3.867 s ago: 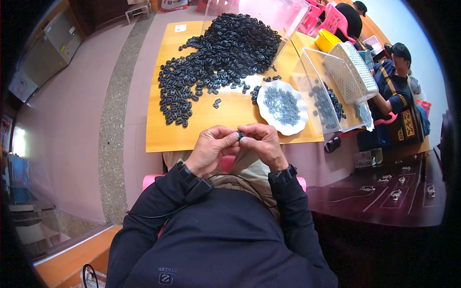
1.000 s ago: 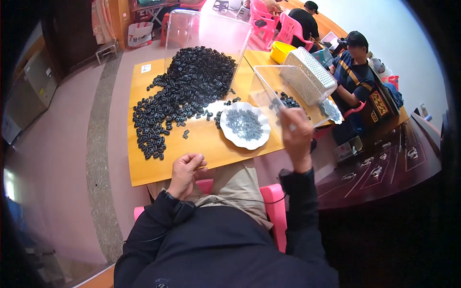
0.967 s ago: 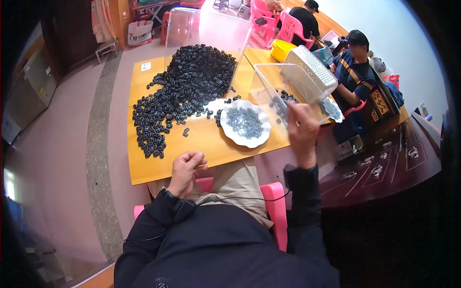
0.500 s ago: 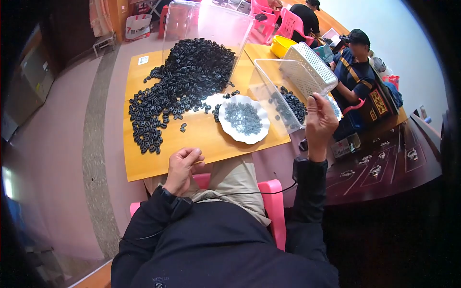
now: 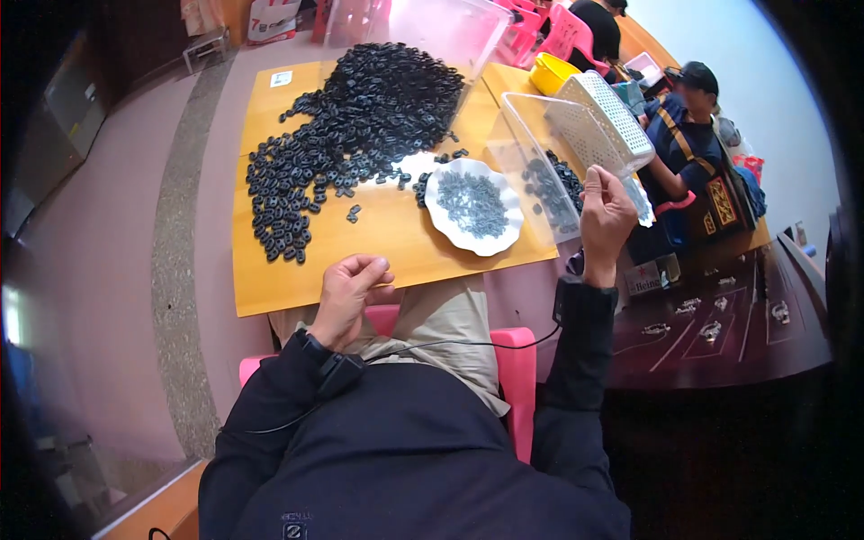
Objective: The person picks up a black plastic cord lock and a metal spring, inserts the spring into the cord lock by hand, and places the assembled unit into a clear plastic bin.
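My left hand (image 5: 353,295) is by the table's front edge, above my lap. Its thumb and forefinger are pinched together, and what may lie between them is too small to make out. My right hand (image 5: 607,220) is raised at the near right corner of a clear plastic box (image 5: 515,117), fingertips closed; no black piece shows in them. Inside that box lie several small black plastic pieces (image 5: 560,193). Left of it stands a white scalloped plate (image 5: 500,240) bearing many small, grey, translucent-looking bits (image 5: 471,205).
A large heap of black two-holed pieces (image 5: 382,108) spills from a tipped clear bin (image 5: 481,45) across the wooden table (image 5: 360,238). A white perforated basket (image 5: 612,112) and yellow bowl (image 5: 551,74) stand farther right. A person (image 5: 688,126) sits beyond; a dark table (image 5: 702,342) is at right.
The black piece seen at my right fingertips is gone from them. My left hand has risen slightly, still pinched. The whole view has shifted, moving the table up and right in it.
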`<state>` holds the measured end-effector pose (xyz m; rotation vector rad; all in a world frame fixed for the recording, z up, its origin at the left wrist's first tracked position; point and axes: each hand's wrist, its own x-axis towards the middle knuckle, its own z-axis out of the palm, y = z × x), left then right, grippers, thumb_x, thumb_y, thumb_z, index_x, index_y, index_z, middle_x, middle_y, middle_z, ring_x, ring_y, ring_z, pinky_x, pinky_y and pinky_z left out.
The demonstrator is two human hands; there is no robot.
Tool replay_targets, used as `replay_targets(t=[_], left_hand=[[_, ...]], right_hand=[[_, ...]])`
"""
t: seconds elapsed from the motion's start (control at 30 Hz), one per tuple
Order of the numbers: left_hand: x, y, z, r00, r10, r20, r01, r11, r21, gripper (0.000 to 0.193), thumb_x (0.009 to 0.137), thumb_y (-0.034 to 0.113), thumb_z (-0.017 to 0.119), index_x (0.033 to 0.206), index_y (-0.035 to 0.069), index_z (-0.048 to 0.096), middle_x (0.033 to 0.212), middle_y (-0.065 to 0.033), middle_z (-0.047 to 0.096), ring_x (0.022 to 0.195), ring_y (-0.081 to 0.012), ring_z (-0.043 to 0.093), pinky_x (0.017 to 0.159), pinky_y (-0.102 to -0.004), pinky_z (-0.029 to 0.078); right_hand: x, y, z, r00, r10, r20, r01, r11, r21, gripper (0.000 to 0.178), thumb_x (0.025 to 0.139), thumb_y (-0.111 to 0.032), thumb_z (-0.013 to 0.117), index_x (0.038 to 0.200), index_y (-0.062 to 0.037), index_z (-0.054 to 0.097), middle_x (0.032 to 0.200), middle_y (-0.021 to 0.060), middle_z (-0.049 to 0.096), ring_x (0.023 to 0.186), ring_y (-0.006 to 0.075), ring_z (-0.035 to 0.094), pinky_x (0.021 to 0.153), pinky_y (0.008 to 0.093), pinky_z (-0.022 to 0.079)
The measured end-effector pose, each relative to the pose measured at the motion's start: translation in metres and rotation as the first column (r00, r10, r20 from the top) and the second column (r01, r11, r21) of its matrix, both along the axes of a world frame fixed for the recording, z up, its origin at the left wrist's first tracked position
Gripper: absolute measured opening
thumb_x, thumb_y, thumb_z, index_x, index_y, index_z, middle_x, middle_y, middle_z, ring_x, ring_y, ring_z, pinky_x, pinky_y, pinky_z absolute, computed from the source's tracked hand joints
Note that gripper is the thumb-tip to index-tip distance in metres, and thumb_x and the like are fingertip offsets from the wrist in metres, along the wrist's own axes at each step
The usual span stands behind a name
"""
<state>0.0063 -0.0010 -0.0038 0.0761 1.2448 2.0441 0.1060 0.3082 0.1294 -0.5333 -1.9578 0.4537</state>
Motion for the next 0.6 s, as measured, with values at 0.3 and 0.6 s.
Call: replay_targets(t=[0.3, 0.6], left_hand=[[0.001, 0.008, -0.006, 0.998, -0.041, 0.039, 0.039, 0.998, 0.045, 0.014, 0.091, 0.015, 0.063, 0.095, 0.002, 0.062, 0.082, -0.0043, 0.063, 0.073, -0.011, 0.061, 0.069, -0.0259, 0.054], [0.001, 0.006, -0.007, 0.999, -0.002, 0.043, -0.001, 0.997, 0.074, 0.011, 0.09, 0.013, 0.064, 0.092, 0.001, 0.064, 0.081, -0.0043, 0.064, 0.071, -0.0109, 0.061, 0.067, -0.0253, 0.053]], right_hand=[[-0.052, -0.081, -0.057, 0.772, 0.596, 0.222, -0.565, 0.803, -0.19, 0.009, 0.082, -0.008, 0.069, 0.088, -0.0015, 0.066, 0.072, 0.0102, 0.063, 0.062, 0.018, 0.062, 0.057, 0.0286, 0.048], [-0.131, -0.142, -0.098, 0.601, 0.579, 0.55, -0.641, 0.761, -0.1, 0.015, 0.082, -0.015, 0.065, 0.091, -0.003, 0.068, 0.083, 0.013, 0.064, 0.077, 0.0321, 0.063, 0.068, 0.0397, 0.049]])
